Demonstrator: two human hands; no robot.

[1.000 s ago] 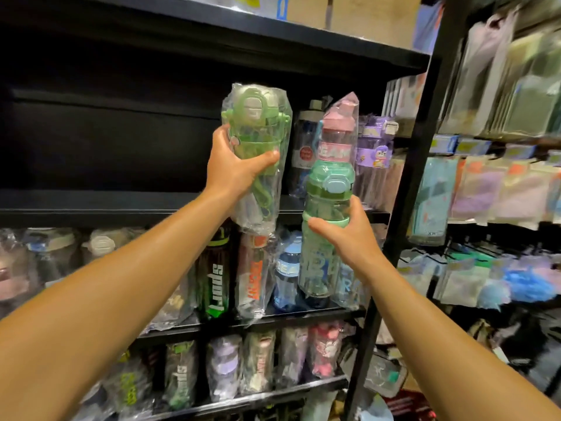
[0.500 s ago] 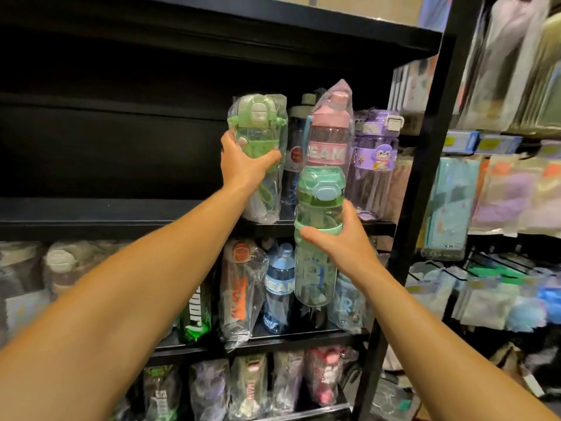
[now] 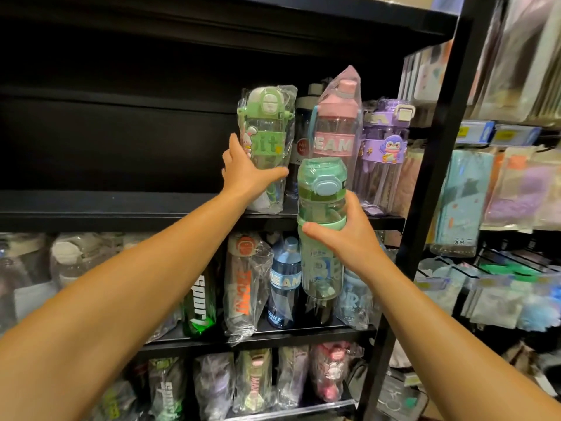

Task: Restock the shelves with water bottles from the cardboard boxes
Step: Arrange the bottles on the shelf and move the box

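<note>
A green-lidded bottle in clear plastic wrap (image 3: pixel 267 123) stands upright on the upper black shelf (image 3: pixel 121 212), left of a pink bottle (image 3: pixel 335 126). My left hand (image 3: pixel 246 174) is wrapped around its lower half. My right hand (image 3: pixel 349 235) grips a mint-green bottle with a blue clasp (image 3: pixel 321 189) by its neck. That bottle hangs in front of the shelf edge, below the pink bottle. No cardboard box is in view.
A purple penguin bottle (image 3: pixel 387 147) and a dark bottle (image 3: pixel 300 138) also stand on the upper shelf; its left part is bare. Lower shelves hold several wrapped bottles (image 3: pixel 246 281). A black upright post (image 3: pixel 431 177) borders the right; packaged goods (image 3: pixel 501 189) hang beyond.
My left hand has lowered the wrapped green bottle onto the upper shelf beside the pink one. My right hand with the mint-green bottle has risen slightly toward the shelf edge.
</note>
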